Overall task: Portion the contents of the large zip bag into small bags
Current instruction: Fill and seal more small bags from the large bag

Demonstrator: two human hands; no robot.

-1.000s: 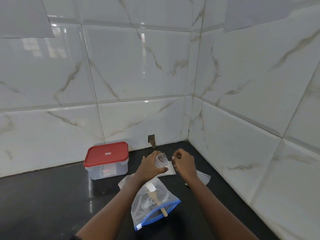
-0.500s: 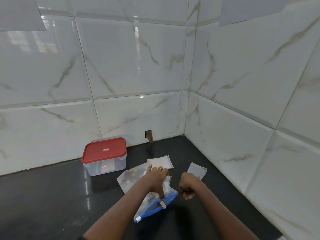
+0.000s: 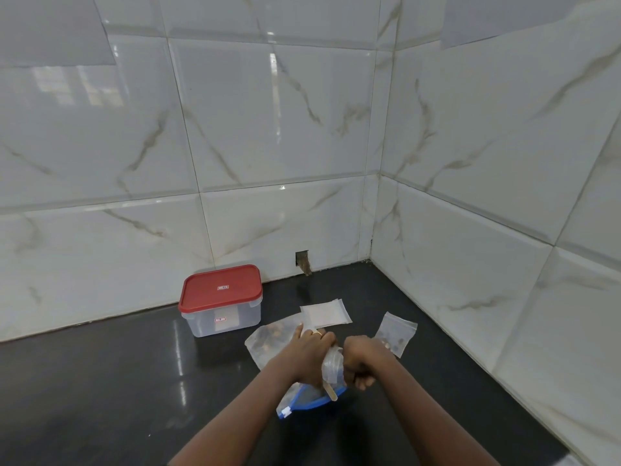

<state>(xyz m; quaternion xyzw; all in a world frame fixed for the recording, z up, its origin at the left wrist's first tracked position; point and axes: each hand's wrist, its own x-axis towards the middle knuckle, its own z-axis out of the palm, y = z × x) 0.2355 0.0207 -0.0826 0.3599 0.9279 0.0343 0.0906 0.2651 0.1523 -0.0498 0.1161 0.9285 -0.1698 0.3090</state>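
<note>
Here, on the black counter (image 3: 100, 381), one large zip bag (image 3: 265, 346) lies with its blue mouth beneath two hands. The left hand (image 3: 311, 351) and right hand (image 3: 359, 363) both clutch one small bag (image 3: 332, 364) between them. One filled bag (image 3: 396, 334) lies to the right, a flat stack (image 3: 326, 312) behind, and one red-lidded container (image 3: 220, 299) to the left.

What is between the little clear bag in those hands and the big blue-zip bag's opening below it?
Nothing visible blocks it. The left hand and right hand grip the small bag right above the large zip bag and its blue mouth. Only a wooden stick pokes out of that mouth, just under the small bag.
</note>
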